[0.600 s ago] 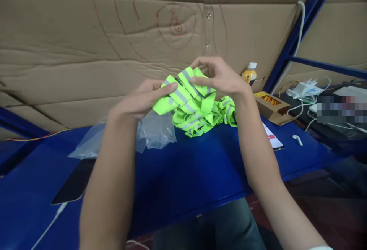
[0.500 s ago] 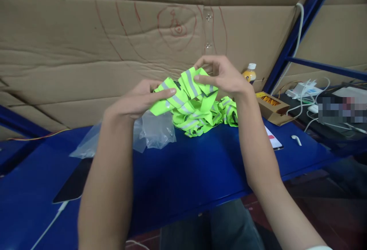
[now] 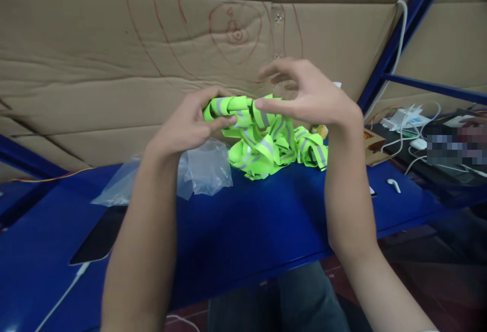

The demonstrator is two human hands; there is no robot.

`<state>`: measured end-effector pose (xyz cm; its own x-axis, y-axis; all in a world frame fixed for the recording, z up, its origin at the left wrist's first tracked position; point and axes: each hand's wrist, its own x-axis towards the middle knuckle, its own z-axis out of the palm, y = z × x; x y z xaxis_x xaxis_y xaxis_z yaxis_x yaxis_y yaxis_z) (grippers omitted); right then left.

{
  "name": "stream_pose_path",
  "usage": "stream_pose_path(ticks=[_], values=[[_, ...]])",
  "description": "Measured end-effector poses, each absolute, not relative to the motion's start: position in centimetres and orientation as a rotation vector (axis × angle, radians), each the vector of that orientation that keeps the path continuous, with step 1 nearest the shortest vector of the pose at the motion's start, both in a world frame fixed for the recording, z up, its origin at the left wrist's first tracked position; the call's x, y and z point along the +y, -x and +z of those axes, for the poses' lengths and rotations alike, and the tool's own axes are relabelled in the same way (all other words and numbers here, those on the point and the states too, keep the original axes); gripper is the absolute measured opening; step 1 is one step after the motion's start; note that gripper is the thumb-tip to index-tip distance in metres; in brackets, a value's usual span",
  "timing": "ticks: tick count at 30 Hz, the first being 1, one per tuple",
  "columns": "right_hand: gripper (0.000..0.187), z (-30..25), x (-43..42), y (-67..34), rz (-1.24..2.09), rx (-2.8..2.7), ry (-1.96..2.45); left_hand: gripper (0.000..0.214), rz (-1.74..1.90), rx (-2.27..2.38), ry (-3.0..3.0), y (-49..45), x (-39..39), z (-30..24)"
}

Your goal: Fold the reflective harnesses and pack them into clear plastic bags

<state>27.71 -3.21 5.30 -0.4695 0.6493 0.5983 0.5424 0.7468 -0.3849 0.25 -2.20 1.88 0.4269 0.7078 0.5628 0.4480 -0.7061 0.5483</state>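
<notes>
My left hand (image 3: 186, 124) is closed around folded loops of neon-yellow reflective strap (image 3: 233, 104) with grey stripes, its thumb in front and its fingers behind. My right hand (image 3: 310, 93) is raised at the right end of these loops. Its fingers are spread and arched, and the thumb tip is at the strap, though I cannot tell if it presses on it. Below both hands, a tangled heap of the same strap (image 3: 262, 157) lies on the blue table (image 3: 243, 235). Strap runs from the held loops down to this heap.
Clear plastic bags (image 3: 211, 169) lie left of the heap. A dark phone (image 3: 99, 235) with a white cable is at the left. To the right are a white earbud (image 3: 394, 186), an open cardboard box (image 3: 375, 144) and tangled white cables (image 3: 409, 119). A cardboard wall (image 3: 95, 103) stands behind.
My right hand has let go of the strap, its fingers lifting and spreading up and to the right. The loops in my left hand are now gathered more tightly, and that hand has risen slightly.
</notes>
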Motion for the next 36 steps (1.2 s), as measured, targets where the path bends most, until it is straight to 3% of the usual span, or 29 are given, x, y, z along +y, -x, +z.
stream_pose_path(ticks=[6,18,21,24,27,32,36], values=[[0.017,4.1,-0.6,-26.0,0.233,-2.412,0.815,0.038,1.231,1.133,-2.54,0.1,-2.5,2.3],[0.009,3.4,0.5,-27.1,0.104,-2.129,0.972,0.069,1.338,1.228,-2.453,1.7,-1.3,1.4],[0.007,3.7,0.0,-26.1,0.083,-2.158,0.923,0.055,1.571,1.186,-2.584,-1.4,-2.7,1.6],[0.01,3.9,-0.6,-25.8,0.038,-2.164,0.916,0.035,1.473,1.004,-2.596,-3.1,-3.3,1.6],[0.014,3.7,-0.2,-26.6,-0.073,-2.077,0.949,0.022,1.35,1.138,-2.597,-2.2,-3.2,1.8],[0.02,2.9,1.7,-27.8,-0.249,-1.85,1.036,0.042,1.264,1.462,-2.569,0.3,-3.5,2.6],[0.019,2.8,1.4,-26.2,-0.264,-1.794,1.053,0.045,1.324,1.355,-2.656,-0.8,-4.4,2.7]])
